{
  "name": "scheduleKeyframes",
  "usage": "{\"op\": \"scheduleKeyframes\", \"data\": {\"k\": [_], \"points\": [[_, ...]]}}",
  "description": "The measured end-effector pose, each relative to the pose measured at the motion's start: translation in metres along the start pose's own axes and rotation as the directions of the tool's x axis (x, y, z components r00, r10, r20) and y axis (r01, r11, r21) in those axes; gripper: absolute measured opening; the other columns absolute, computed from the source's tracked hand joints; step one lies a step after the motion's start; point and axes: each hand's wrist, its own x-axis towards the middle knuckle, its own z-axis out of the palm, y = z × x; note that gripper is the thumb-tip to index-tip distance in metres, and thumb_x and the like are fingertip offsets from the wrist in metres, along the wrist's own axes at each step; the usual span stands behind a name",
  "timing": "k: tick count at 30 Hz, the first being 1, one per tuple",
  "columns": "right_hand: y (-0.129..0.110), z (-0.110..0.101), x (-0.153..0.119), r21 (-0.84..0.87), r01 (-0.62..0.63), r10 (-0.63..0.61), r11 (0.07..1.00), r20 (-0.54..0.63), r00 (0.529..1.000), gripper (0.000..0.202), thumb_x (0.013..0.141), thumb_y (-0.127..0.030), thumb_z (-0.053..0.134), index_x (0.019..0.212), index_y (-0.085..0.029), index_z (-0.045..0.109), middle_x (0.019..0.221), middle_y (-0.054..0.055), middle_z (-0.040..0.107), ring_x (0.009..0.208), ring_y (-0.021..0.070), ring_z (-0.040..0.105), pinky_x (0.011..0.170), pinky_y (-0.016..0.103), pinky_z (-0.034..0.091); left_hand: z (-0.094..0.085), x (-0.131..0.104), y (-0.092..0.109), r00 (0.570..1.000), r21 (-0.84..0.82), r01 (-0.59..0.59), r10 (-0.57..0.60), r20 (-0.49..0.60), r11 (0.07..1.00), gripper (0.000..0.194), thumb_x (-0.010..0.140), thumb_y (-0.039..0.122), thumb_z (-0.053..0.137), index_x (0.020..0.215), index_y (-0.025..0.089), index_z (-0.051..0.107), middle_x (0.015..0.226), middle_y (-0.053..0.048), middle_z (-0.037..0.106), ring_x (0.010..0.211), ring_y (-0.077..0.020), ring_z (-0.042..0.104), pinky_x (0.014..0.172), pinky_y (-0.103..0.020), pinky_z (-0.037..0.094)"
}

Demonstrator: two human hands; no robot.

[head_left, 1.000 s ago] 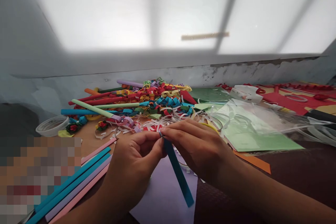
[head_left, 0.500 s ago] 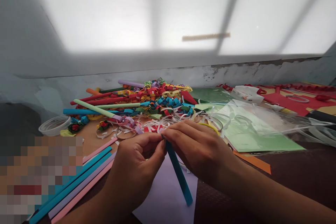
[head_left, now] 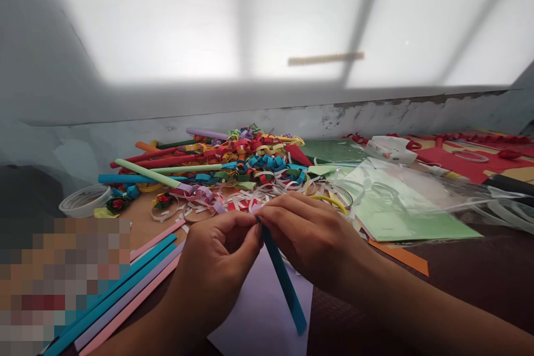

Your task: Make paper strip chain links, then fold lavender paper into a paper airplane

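My left hand and right hand meet at the fingertips, both pinching the upper end of a blue paper strip that slants down over the lavender paper sheet. Left of that sheet lie cut paper strips; beyond it, heaped paper chains; to its right, a light-green sheet partly under clear plastic.

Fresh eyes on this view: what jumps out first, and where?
The multicoloured heap of paper chains, mid-picture. Then, nearer the camera, the blue strip, its upper end at the fingertips of the left hand and right hand. A bright white expanse fills the top.
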Motion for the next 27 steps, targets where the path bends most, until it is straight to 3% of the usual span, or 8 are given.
{"op": "scheduleKeyframes", "data": {"k": [6,12,17,19,21,24,27], "points": [[0.001,0.002,0.000,0.127,-0.107,0.116,0.986,-0.063,0.991,0.016,0.098,-0.013,0.054,0.090,-0.014,0.068,0.086,0.007,0.073,0.078,0.0179,0.067,0.073,0.031,0.053,0.001,0.002,0.002,1.000,-0.046,0.000,0.001,0.017,0.999,0.011,0.080,0.030,0.076,0.087,0.022,0.079,0.083,-0.003,0.078,0.078,-0.0211,0.073,0.069,-0.028,0.057],[0.006,0.002,0.003,0.222,-0.317,0.345,0.922,-0.103,0.933,0.013,0.094,-0.017,0.056,0.083,-0.019,0.064,0.074,-0.001,0.068,0.069,0.0128,0.063,0.065,0.024,0.048,0.003,0.005,0.007,0.996,-0.190,0.094,-0.092,0.020,0.977,0.012,0.072,0.030,0.083,0.078,0.021,0.076,0.075,-0.002,0.078,0.070,-0.0202,0.074,0.069,-0.029,0.060],[0.023,0.002,0.000,0.147,-0.392,0.395,0.908,0.006,0.919,0.034,0.096,-0.026,0.056,0.063,-0.019,0.056,0.058,-0.003,0.057,0.054,0.0108,0.052,0.053,0.024,0.038,0.003,0.006,0.009,0.990,-0.200,0.108,-0.124,-0.071,0.974,0.020,0.077,0.037,0.079,0.081,0.018,0.073,0.076,-0.004,0.079,0.069,-0.0181,0.074,0.066,-0.026,0.059],[0.030,0.005,-0.004,0.149,-0.399,0.393,0.905,0.065,0.917,0.024,0.095,-0.023,0.061,0.071,-0.019,0.063,0.067,-0.002,0.064,0.059,0.0118,0.057,0.056,0.025,0.041,0.000,0.009,0.007,0.989,-0.174,0.101,-0.117,-0.086,0.980,0.023,0.078,0.038,0.078,0.084,0.017,0.071,0.081,-0.006,0.079,0.070,-0.0182,0.074,0.061,-0.024,0.057],[0.032,0.007,-0.007,0.174,-0.390,0.388,0.904,0.048,0.921,0.005,0.092,-0.017,0.064,0.091,-0.020,0.068,0.084,0.001,0.072,0.066,0.0125,0.062,0.061,0.025,0.045,-0.004,0.013,0.004,0.988,-0.191,0.105,-0.124,-0.088,0.976,0.026,0.078,0.039,0.079,0.087,0.017,0.068,0.082,-0.006,0.080,0.069,-0.0183,0.073,0.058,-0.024,0.055],[0.025,0.010,-0.009,0.310,-0.290,0.320,0.906,-0.048,0.946,0.010,0.095,-0.020,0.062,0.104,-0.020,0.066,0.088,0.002,0.073,0.068,0.0124,0.064,0.064,0.026,0.049,-0.008,0.018,0.000,0.984,-0.225,0.095,-0.125,-0.123,0.970,0.030,0.076,0.039,0.081,0.089,0.019,0.064,0.077,-0.003,0.078,0.066,-0.0167,0.072,0.059,-0.024,0.055],[0.014,0.012,-0.008,0.572,-0.350,0.396,0.742,0.048,0.917,0.023,0.091,-0.028,0.069,0.111,-0.019,0.063,0.081,0.000,0.071,0.056,0.0092,0.057,0.052,0.022,0.045,-0.009,0.019,-0.001,0.986,-0.233,0.043,-0.079,-0.147,0.972,0.029,0.076,0.038,0.082,0.089,0.021,0.062,0.074,0.001,0.077,0.064,-0.0150,0.072,0.062,-0.024,0.055]]}}
